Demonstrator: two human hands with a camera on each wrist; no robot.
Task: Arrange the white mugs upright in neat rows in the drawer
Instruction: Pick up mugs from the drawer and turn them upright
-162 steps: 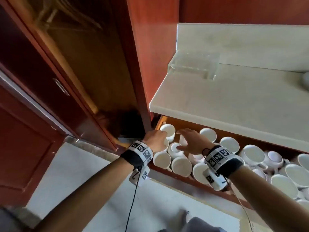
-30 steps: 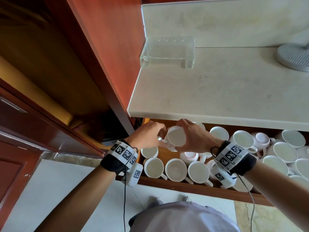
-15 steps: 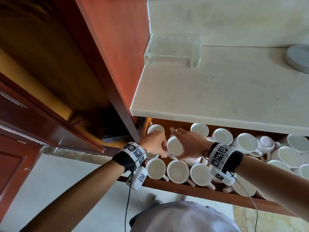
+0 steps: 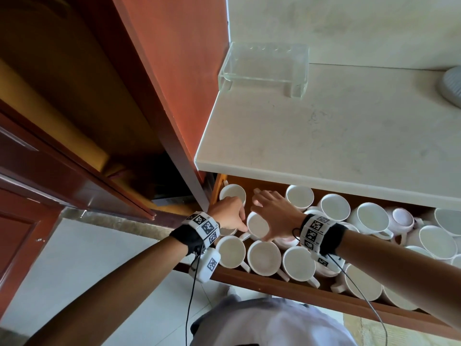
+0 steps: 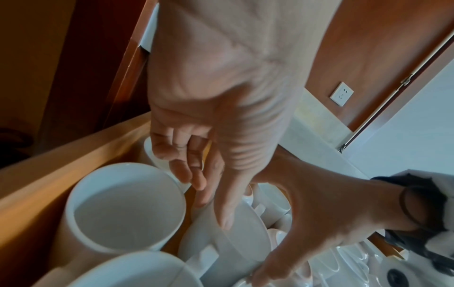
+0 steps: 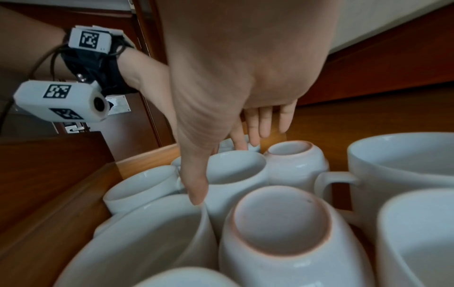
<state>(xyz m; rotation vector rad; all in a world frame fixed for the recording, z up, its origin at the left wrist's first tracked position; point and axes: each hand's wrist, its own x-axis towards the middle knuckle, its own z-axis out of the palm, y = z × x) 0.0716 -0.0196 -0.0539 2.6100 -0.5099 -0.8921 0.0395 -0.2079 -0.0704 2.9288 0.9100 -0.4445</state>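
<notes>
A white mug (image 4: 257,224) stands upright in the second row of the open wooden drawer (image 4: 299,292), one place in from the drawer's left wall, between the two hands. The right hand (image 4: 275,216) is spread above it with the fingers straight; the thumb (image 6: 196,186) reaches down beside the rim, and the hand does not close around anything. The left hand (image 4: 228,212) is at the left side of this mug with its fingers (image 5: 186,167) loosely curled; whether they really hold the mug or only touch it, I cannot tell. Nearer the front of the drawer, a row of upright mugs (image 4: 264,257) stands side by side. Toward the drawer's right end the mugs (image 4: 374,217) lie more disordered, and some upside-down mugs (image 6: 282,223) show their bases. Above the drawer is a pale countertop (image 4: 324,146) with a clear acrylic stand (image 4: 264,67) on it.
</notes>
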